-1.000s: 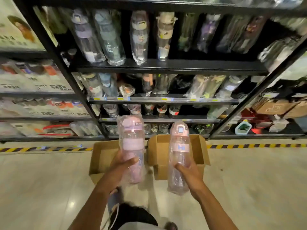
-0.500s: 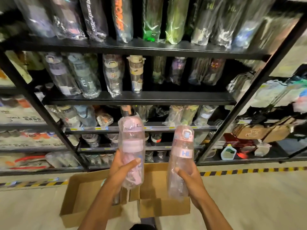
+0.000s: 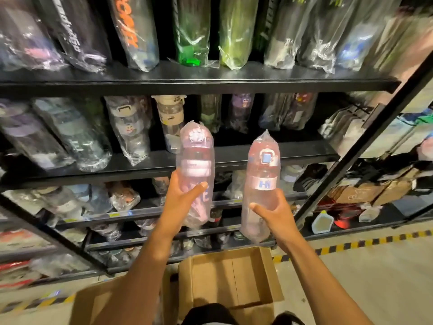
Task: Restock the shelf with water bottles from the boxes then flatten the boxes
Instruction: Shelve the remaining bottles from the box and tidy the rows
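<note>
My left hand (image 3: 181,202) grips a pink water bottle (image 3: 196,160) wrapped in clear plastic, upright in front of the black shelf (image 3: 257,151). My right hand (image 3: 275,214) holds a second wrapped pink bottle (image 3: 261,184) with a "Hi" label, a little lower and to the right. Both bottle tops reach about the height of the middle shelf board. Two open cardboard boxes stand on the floor below my arms, the right box (image 3: 232,275) and the left box (image 3: 93,303), which my left arm partly hides.
The shelf rows above and below carry several wrapped bottles, dark ones on the top board (image 3: 187,78). A slanted black shelf post (image 3: 365,141) rises at the right. Yellow-black floor tape (image 3: 351,245) runs along the shelf base. A neighbouring rack holds bags and small goods.
Both hands have lifted the bottles from above the boxes up to the middle shelf. My view has tilted up and moved closer to the shelf.
</note>
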